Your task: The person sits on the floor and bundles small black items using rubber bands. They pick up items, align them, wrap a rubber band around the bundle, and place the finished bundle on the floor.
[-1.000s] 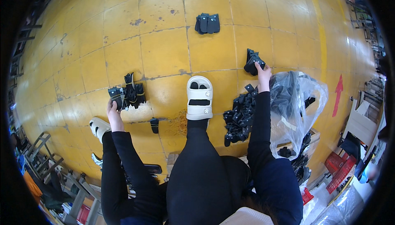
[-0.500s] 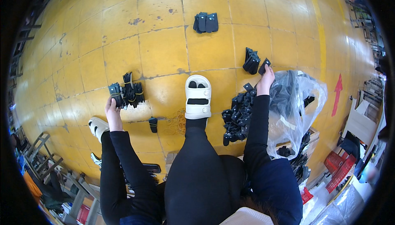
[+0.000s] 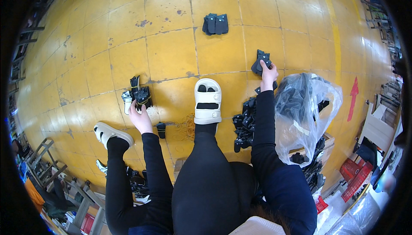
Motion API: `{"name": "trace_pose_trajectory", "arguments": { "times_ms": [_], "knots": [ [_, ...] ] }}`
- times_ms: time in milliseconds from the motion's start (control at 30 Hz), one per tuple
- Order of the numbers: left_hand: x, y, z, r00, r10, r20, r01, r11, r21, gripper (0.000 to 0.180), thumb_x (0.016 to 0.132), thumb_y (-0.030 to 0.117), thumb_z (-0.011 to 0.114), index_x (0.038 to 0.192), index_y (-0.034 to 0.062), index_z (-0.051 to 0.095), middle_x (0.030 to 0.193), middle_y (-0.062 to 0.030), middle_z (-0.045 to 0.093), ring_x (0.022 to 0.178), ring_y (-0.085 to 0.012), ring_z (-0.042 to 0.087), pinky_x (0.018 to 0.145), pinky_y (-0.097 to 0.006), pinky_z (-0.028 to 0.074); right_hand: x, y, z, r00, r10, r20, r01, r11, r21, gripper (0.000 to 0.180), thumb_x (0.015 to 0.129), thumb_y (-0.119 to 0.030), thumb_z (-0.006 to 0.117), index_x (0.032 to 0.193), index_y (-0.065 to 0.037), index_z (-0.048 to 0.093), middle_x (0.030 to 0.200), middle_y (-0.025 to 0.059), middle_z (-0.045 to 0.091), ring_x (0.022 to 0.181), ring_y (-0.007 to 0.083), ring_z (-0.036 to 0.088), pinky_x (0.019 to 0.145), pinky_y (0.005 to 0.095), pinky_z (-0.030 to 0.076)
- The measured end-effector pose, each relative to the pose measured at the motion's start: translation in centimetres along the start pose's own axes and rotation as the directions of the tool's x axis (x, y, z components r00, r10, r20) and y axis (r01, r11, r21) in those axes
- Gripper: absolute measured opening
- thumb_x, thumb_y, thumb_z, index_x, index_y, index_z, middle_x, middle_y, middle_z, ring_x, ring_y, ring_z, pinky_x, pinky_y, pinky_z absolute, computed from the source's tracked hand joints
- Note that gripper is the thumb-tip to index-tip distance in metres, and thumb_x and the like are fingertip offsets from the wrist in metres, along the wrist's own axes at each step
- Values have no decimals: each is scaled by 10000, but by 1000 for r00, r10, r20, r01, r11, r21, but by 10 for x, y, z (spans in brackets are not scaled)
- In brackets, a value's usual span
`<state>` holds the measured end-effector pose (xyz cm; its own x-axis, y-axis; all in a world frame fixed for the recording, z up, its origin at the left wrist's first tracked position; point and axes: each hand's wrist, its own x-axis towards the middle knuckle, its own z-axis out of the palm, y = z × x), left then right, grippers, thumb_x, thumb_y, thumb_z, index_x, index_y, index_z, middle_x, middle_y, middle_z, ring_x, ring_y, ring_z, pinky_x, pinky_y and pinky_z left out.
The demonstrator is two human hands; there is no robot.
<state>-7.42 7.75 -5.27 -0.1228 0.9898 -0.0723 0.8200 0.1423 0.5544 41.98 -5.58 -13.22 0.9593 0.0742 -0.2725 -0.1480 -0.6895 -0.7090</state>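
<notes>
At the left of the floor, my left hand (image 3: 139,117) is closed on a bundle of flat black pieces (image 3: 143,97) with a yellow rubber band around it. It rests on or against other dark bundles (image 3: 134,81); a white piece (image 3: 127,101) shows beside it. To the right, my right hand (image 3: 268,74) pinches a flat black piece (image 3: 259,67) at a small stack (image 3: 263,54) of similar pieces; some have little pale tags. Its palm side is hidden. Below that hand lies a loose heap of black pieces (image 3: 244,125).
A clear plastic bag (image 3: 309,119) with dark contents stands right of the heap. Loose rubber bands (image 3: 186,127) lie near my cream clog (image 3: 207,102). A small black bundle (image 3: 161,130) lies left of them; another black stack (image 3: 215,24) is farther ahead. My other clog (image 3: 112,134) is at left.
My left hand has moved right with a dark bundle, and the white piece has come into view there. My right hand has brought a black piece left, onto the small stack.
</notes>
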Motion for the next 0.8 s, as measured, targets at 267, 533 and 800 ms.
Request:
{"name": "trace_pose_trajectory", "arguments": {
  "times_ms": [267,533,800],
  "knots": [
    [-6,9,-3,997,16,73,-15,1000,-18,348,767,59,656,1104,11,586,1110,-172,553,1070,-325,525,949,-386,402,-5,-19,-2,969,-23,244,-10,991,131,550,691,-207,796,1113,48,553,1095,177,594,1015,272,580,874,352,459],
    [-5,29,-7,999,24,-49,-30,993,-117,347,796,53,637,1132,0,569,1123,-155,559,1077,-298,524,960,-374,392,-35,-48,5,936,-265,233,259,964,57,494,693,-162,784,1077,54,561,967,149,661,854,204,634,760,314,498],
    [-48,134,0,709,43,704,676,242,-696,541,900,239,608,1372,75,400,1267,-75,523,1248,-205,442,1042,-355,345,-183,-142,-15,268,-277,923,-4,957,289,571,721,-122,783,1187,-1,476,976,45,612,911,121,573,820,269,463]
  ]
}}
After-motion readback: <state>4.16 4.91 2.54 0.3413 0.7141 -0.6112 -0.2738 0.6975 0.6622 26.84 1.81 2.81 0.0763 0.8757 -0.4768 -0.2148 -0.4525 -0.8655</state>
